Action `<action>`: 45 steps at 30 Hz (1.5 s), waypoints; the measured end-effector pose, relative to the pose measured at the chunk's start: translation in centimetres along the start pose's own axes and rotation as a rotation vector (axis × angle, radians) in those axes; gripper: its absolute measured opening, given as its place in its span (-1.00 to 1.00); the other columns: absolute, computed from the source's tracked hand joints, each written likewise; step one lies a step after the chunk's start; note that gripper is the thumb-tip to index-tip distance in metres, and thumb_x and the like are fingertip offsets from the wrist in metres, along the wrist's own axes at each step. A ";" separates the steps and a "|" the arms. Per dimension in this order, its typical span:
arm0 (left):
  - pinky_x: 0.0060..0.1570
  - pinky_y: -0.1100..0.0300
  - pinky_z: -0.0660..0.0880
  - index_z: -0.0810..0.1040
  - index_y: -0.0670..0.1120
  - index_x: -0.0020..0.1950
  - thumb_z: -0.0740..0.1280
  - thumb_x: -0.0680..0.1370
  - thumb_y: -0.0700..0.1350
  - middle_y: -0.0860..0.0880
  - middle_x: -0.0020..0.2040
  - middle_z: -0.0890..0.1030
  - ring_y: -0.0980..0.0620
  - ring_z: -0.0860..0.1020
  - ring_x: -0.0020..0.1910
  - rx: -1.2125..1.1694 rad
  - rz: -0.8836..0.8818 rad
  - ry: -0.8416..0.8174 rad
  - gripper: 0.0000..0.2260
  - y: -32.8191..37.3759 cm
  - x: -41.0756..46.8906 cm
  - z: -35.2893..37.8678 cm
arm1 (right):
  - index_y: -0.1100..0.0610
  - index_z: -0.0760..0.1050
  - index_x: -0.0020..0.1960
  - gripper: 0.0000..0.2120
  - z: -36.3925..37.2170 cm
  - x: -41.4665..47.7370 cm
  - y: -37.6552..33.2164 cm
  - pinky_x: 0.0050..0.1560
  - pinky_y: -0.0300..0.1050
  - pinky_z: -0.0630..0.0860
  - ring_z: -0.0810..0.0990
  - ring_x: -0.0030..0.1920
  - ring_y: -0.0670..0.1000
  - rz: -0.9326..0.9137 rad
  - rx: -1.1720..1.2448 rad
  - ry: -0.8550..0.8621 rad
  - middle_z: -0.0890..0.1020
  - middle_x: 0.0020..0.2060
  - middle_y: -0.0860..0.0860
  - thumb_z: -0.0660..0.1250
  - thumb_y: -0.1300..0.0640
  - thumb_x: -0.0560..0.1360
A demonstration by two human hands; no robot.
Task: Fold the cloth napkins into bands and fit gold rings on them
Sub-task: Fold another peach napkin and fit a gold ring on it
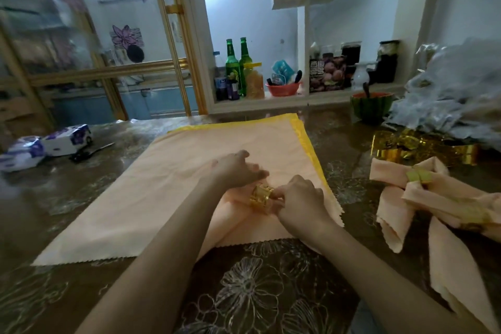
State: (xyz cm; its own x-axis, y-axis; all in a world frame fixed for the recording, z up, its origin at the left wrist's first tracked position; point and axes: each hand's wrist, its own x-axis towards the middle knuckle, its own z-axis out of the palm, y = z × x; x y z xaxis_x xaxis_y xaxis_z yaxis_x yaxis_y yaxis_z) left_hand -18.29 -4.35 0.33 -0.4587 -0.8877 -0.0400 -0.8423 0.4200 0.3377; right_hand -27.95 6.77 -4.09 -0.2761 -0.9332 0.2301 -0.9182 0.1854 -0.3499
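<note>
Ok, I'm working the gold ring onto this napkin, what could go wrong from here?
1. The folded napkin lies on top of the flat napkin, so pulling it through the gold ring could drag or snag that lower sheet.
2. The left hand seems to grip only the cloth's end while the right hand pinches the ring, so the folds may bunch or slip open.

Two green bottles [245,62] and a red basket [282,88] sit on the shelf [271,101] ahead of me; tissue packs [67,139] (purple-printed) lie at my left on the surface [271,293].
</note>
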 end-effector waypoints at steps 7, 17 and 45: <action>-0.14 0.17 0.32 0.52 -0.12 0.09 0.31 0.52 0.09 -0.08 -0.01 0.54 -0.03 0.45 -0.06 0.033 0.091 0.038 -0.69 -0.7 1.7 1.6 | 0.11 0.55 0.05 -0.78 0.3 -0.4 -1.0 -0.04 -0.11 0.36 0.48 0.05 0.09 -0.099 0.313 -0.085 0.47 0.06 0.09 0.15 0.08 0.58; -0.29 0.34 0.30 0.59 -0.10 0.04 0.37 0.48 -0.14 0.07 -0.15 0.55 0.10 0.49 -0.13 -0.224 0.312 0.297 -0.85 -3.2 -3.1 1.5 | 0.04 0.59 0.00 -0.76 0.9 -0.7 -1.0 -0.43 -0.29 0.18 0.44 -0.21 -0.02 -0.022 0.382 0.142 0.62 -0.13 0.00 0.15 0.04 0.58; 0.05 0.42 0.43 0.40 0.05 0.33 0.37 0.47 -0.24 0.11 0.15 0.47 0.23 0.48 0.08 -0.305 0.492 -0.188 -0.54 -3.5 -6.1 0.0 | 0.01 0.37 -0.48 -0.64 0.1 -0.6 -0.2 -0.41 -0.33 0.24 0.38 -0.43 -0.14 -0.304 0.488 0.103 0.37 -0.53 -0.09 0.35 0.22 0.44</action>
State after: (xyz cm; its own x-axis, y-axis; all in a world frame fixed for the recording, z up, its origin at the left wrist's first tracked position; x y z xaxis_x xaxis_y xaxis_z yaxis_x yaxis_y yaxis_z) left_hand -12.56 -0.37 -0.55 -0.8393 -0.5427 0.0329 -0.4124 0.6750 0.6118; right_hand -27.60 7.24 -4.27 -0.0696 -0.8831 0.4641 -0.7302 -0.2719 -0.6268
